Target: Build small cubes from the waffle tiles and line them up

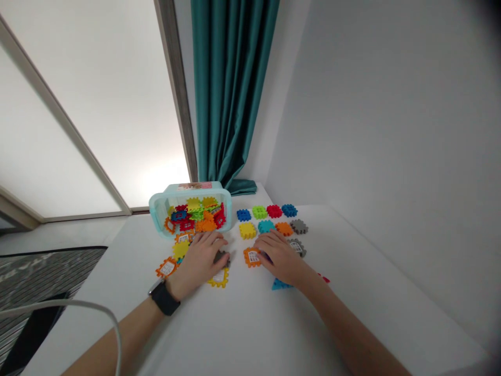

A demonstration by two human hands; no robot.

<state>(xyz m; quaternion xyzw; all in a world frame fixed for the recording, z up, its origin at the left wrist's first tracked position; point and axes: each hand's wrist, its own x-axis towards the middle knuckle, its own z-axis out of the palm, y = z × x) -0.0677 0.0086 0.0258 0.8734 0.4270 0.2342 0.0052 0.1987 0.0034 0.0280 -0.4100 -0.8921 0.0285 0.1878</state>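
My left hand (201,261) lies palm down on the white table (242,324), fingers curled over a grey toothed tile (223,257) beside a yellow tile (219,279). A black watch (164,296) is on that wrist. My right hand (279,256) rests flat with fingers stretched out, touching an orange tile with a label (252,256) and covering other pieces. A blue triangle piece (279,284) pokes out under that wrist. Rows of coloured toothed tiles (270,219) lie just beyond both hands.
A pale blue clear tub (190,208) lies on its side at the back left, with several tiles spilling out. A teal curtain (230,94) hangs behind. A white cable (78,305) crosses at lower left. The wall (391,156) runs along the table's right.
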